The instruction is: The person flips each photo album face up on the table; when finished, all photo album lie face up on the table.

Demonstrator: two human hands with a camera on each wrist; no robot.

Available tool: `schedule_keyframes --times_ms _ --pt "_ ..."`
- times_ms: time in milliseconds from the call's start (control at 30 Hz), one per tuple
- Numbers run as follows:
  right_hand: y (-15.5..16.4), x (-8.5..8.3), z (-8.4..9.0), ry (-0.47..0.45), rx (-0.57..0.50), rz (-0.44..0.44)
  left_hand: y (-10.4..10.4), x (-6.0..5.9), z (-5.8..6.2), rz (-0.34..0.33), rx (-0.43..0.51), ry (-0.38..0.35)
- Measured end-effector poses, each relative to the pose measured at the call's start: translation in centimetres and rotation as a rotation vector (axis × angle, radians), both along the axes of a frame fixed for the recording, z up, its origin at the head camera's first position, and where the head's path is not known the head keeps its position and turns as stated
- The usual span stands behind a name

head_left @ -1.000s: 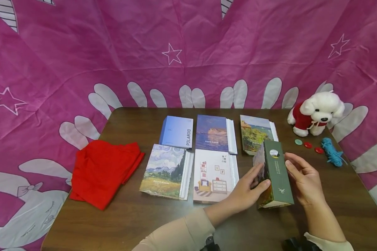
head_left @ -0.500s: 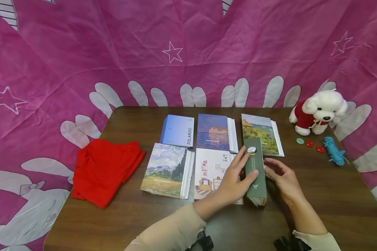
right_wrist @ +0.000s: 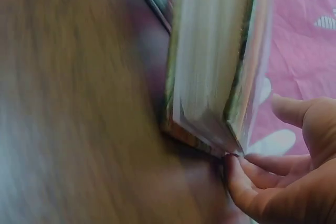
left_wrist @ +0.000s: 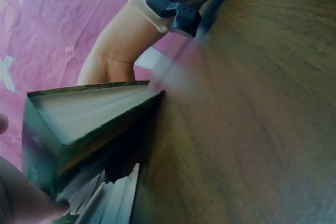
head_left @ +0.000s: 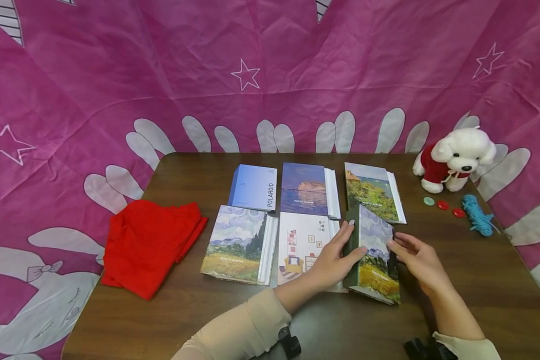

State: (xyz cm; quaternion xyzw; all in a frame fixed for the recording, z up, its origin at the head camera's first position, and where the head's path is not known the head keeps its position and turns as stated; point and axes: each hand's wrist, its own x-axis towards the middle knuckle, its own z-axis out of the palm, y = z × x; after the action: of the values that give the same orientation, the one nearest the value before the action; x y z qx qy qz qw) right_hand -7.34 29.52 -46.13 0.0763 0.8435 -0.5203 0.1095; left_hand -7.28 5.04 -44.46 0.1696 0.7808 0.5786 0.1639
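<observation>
A thick photo album (head_left: 375, 257) with a landscape cover and green spine stands tilted at the right front of the table, its cover facing up and right. My left hand (head_left: 330, 265) touches the spine side with extended fingers, its thumb at the cover's edge. At the opposite edge, my right hand (head_left: 425, 265) holds the album, its fingers curled beneath the lower cover edge in the right wrist view. The album's page block (right_wrist: 210, 72) shows there. Touching or close under the left hand lies a white album (head_left: 303, 240) with a drawn room, partly covered.
More albums lie flat: a blue POLAROID one (head_left: 254, 187), a purple seascape (head_left: 303, 190), a garden-and-sea one (head_left: 373, 192) and a wheatfield one (head_left: 234, 245). Red cloth (head_left: 150, 245) is left. A plush dog (head_left: 456, 160), buttons (head_left: 442, 205) and blue yarn (head_left: 477, 215) are right.
The album has moved left and turned in both hands: its green spine faced up before, and now its landscape cover shows. Both hands have moved left with it.
</observation>
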Motion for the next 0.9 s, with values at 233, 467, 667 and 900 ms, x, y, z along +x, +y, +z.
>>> schedule_keyframes --times_ms 233,467,667,900 --pt "1.7 0.2 -0.2 0.036 0.076 -0.046 1.0 0.1 -0.6 -0.025 -0.05 -0.197" --pt "2.1 0.1 -0.3 0.017 0.099 -0.048 1.8 0.3 -0.5 -0.013 -0.063 -0.274" --pt "2.1 0.1 -0.3 0.04 0.109 -0.027 1.6 0.2 -0.4 -0.044 -0.092 -0.214" --pt "2.0 0.4 -0.3 0.054 0.174 -0.009 0.9 -0.1 -0.4 -0.078 -0.153 -0.166"
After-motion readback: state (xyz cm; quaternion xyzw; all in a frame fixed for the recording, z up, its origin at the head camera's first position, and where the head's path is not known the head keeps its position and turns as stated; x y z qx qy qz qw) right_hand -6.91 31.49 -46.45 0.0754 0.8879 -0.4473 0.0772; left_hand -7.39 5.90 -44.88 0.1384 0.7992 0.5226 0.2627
